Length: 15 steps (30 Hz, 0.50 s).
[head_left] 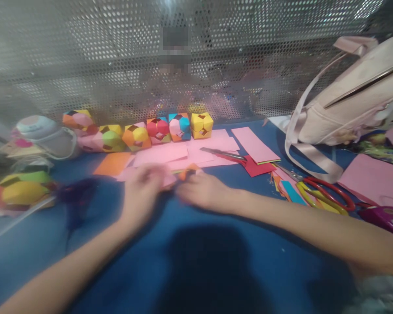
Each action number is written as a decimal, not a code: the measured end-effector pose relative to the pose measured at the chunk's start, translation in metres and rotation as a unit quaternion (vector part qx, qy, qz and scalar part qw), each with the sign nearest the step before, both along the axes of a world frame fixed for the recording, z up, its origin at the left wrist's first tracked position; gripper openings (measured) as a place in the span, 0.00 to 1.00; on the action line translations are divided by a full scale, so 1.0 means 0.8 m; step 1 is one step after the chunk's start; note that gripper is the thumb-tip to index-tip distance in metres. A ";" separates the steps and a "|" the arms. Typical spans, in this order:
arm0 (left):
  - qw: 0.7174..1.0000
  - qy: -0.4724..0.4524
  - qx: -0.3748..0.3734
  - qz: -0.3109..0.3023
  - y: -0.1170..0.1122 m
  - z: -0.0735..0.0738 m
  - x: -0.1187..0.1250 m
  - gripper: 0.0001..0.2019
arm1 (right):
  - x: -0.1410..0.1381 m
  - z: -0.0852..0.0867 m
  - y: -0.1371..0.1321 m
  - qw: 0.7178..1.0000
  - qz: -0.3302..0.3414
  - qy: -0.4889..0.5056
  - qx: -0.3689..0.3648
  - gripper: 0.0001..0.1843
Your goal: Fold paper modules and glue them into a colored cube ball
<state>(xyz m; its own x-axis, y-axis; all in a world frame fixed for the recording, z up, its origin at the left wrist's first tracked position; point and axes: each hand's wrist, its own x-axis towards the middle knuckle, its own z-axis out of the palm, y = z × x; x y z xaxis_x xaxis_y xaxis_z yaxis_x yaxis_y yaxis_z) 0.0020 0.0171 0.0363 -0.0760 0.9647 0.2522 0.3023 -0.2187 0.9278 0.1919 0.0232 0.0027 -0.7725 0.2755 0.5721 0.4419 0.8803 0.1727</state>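
Observation:
My left hand (144, 187) is closed on a piece of pink paper (168, 179), blurred by motion. To its right, my right hand (205, 190) has its fingers curled around a small orange piece of folded paper (188, 171). Both hands are close together over the blue table (137, 270), just in front of several loose pink sheets (212, 150). Left of my left hand lies an orange sheet (111, 165). Behind the sheets stands a row of folded paper cubes, among them a yellow cube (202, 125) and a red one (158, 130).
A dark glue gun (77, 194) with a white stick is at left, beside a multicoloured paper ball (22, 192). Right are red-handled scissors (334, 192), a purple-handled tool (381, 216), paper scraps (291, 192) and a pale bag (356, 96). A perforated metal panel (124, 56) rises behind.

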 end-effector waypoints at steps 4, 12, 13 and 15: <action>0.999 -0.003 -0.024 -0.023 -0.002 -0.009 -0.001 0.10 | -0.011 0.002 -0.002 1.000 0.023 -0.014 0.006 0.15; 0.992 0.034 -0.067 -0.101 -0.021 -0.019 0.016 0.10 | 0.017 0.038 -0.048 0.935 0.045 0.232 -0.263 0.07; 0.990 0.024 -0.081 -0.111 -0.024 -0.023 0.019 0.10 | 0.016 0.037 -0.049 0.917 0.012 0.268 -0.295 0.06; 0.983 -0.019 -0.120 -0.138 -0.029 -0.032 0.025 0.11 | 0.014 0.030 -0.049 0.876 -0.059 0.319 -0.358 0.05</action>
<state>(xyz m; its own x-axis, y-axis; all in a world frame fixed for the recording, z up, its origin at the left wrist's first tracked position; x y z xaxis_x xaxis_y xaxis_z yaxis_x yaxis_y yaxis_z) 0.0221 -0.0061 0.0110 0.1923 0.9812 0.0163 0.2265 -0.0605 0.9721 0.2030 -0.0162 0.0270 -0.2995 0.7964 0.5253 0.3428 0.6037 -0.7197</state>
